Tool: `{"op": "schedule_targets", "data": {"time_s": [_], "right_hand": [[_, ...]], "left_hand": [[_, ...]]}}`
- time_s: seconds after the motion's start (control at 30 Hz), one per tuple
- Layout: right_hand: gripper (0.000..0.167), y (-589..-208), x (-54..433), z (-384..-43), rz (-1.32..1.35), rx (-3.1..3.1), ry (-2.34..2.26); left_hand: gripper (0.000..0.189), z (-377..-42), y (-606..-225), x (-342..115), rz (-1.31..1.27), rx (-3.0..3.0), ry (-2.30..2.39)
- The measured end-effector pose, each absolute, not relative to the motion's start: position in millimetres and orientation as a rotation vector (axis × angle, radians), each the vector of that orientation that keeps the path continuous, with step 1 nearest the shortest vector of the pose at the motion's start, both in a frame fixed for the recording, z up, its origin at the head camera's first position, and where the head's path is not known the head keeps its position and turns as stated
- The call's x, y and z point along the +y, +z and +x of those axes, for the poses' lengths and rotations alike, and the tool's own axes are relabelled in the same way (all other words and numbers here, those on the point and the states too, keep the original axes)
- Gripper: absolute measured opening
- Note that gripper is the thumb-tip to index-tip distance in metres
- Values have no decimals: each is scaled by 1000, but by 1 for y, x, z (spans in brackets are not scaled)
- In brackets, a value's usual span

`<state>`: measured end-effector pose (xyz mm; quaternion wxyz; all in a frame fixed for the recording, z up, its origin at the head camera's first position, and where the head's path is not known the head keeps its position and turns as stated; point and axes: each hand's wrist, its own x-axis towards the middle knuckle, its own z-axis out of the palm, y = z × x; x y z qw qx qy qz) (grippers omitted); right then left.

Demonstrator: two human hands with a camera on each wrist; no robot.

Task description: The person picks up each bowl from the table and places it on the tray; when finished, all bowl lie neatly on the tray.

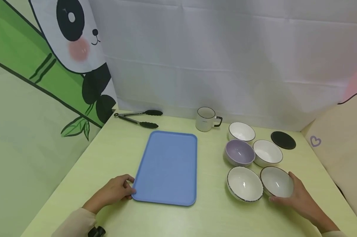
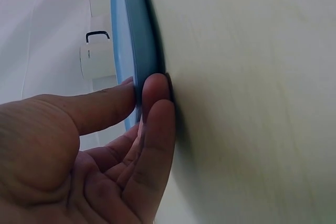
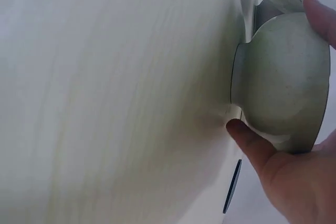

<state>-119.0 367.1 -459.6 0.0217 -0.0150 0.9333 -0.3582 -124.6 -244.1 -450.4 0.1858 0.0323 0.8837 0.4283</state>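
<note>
In the head view my left hand (image 1: 114, 191) is at the near left corner of a blue rectangular tray (image 1: 168, 168), which lies on the table. The left wrist view shows the thumb on the inner side of the tray's rim (image 2: 143, 30) and fingers against its outside and underside, pinching it. My right hand (image 1: 304, 200) grips a pale bowl with a brown rim (image 1: 278, 181) from its right side, thumb and fingers spread round it. Left of that bowl is a white bowl with a speckled dark rim (image 1: 244, 184). In the right wrist view the gripped bowl (image 3: 286, 77) stands upright.
Behind these stand a purple bowl (image 1: 240, 152) and white bowls (image 1: 268, 152), close together. A black round disc (image 1: 283, 140) lies at the back right. A mug (image 1: 205, 120) with a dark handle and black-tipped tongs (image 1: 137, 118) are along the back, before a white curtain.
</note>
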Motion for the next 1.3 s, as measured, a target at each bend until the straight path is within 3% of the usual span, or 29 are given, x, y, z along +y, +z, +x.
{"op": "schedule_targets", "data": {"time_s": [0.6, 0.9, 1.3], "right_hand": [[121, -458, 367, -115, 28, 2925, -1195], [117, -440, 373, -118, 18, 2938, -1214], [120, -396, 344, -146, -50, 2909, -1237]], "left_hand": [[37, -125, -451, -244, 73, 2410, 1307], [52, -123, -454, -242, 16, 2376, 1364], [54, -122, -451, -241, 15, 2366, 1366]]}}
